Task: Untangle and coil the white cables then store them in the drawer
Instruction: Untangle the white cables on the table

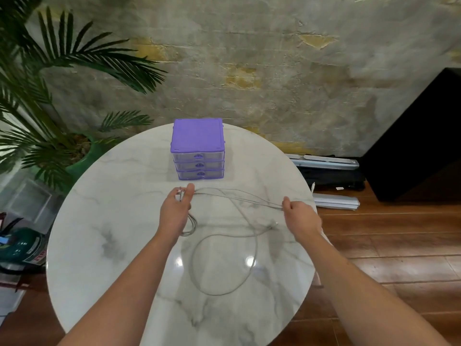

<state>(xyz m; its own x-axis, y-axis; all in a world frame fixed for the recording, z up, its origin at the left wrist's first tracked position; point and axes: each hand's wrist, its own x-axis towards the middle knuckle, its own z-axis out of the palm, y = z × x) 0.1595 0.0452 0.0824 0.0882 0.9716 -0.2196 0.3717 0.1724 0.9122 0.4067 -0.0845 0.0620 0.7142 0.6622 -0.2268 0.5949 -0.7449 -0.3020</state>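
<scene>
A round, glossy marble counter (104, 245) carries a purple drawer unit (197, 149) near its far edge. The left hand (175, 211) and right hand (298, 216) pinch thin white cables (239, 197) stretched between them, a loose loop lying mid-counter with bare marble around it.

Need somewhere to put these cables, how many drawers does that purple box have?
3. The purple drawer unit stacks them: top drawer, middle drawer, bottom drawer. All look shut, facing the person across the table.
</scene>
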